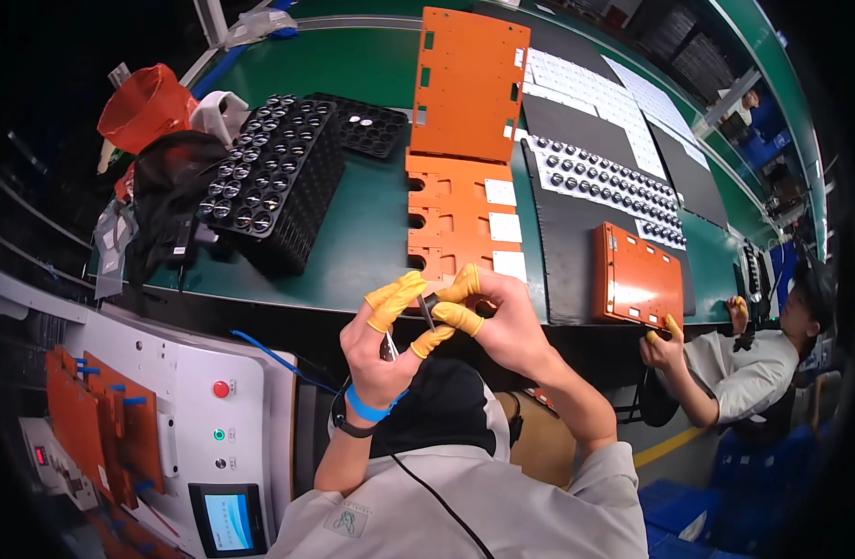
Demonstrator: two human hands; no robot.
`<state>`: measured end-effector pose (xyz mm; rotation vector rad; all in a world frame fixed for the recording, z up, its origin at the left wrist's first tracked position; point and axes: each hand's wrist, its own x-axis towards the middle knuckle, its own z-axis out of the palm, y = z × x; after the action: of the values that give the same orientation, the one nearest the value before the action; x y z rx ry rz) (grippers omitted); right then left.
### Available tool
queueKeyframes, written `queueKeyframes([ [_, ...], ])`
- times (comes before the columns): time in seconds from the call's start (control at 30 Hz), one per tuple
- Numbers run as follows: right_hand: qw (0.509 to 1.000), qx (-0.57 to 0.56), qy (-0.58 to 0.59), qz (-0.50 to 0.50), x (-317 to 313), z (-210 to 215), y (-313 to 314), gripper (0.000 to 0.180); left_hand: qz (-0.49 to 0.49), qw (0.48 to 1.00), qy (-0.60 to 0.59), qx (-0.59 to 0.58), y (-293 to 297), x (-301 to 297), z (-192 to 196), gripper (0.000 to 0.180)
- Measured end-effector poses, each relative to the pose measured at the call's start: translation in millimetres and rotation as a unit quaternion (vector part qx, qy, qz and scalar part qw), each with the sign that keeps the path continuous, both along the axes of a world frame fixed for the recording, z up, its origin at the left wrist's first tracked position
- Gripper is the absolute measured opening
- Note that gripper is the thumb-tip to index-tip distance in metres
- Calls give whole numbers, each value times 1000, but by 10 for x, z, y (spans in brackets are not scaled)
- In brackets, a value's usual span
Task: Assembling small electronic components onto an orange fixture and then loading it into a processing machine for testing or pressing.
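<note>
In front of my chest both hands meet, yellow covers on several fingertips. A small dark round part [430, 304] sits pinched between them. My left hand [376, 349] is closed on one side of it, with a blue band at the wrist. Another shiny dark piece [388, 348] shows in the left palm, too small to make out. My right hand [502, 321] pinches the round part from the other side. Just beyond them lies an orange fixture [460, 200] with its lid [469, 84] raised and white square plates [505, 227] along its right side.
Black trays [306, 200] of round shiny parts stand stacked at left. White sheets [576, 175] carry rows of dark parts at right. A co-worker's hand [665, 347] touches another orange fixture [640, 278]. A grey machine [190, 373] with a screen [228, 520] stands at lower left.
</note>
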<state>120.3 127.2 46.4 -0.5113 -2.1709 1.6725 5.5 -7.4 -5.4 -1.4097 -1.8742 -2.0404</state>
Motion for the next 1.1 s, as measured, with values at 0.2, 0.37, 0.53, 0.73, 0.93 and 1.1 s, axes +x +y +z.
queueKeyframes([
  [0.2,989,137,57,-24,179,-136,44,15,-23,999,27,-5,111,49,-64,55],
  [0.37,934,341,106,-7,287,-146,94,29,-91,975,-192,-63,112,119,19,56],
  [0.53,839,526,118,-76,252,-173,84,48,-198,886,-419,29,287,163,51,45],
  [0.73,794,561,152,-181,188,-185,331,40,-250,904,-346,-1,564,94,121,52],
  [0.93,890,435,101,-94,182,-138,484,35,-242,945,-195,-101,642,-245,192,30],
  [1.1,914,378,55,-138,131,-139,519,37,86,980,-125,-125,867,-696,26,30],
])
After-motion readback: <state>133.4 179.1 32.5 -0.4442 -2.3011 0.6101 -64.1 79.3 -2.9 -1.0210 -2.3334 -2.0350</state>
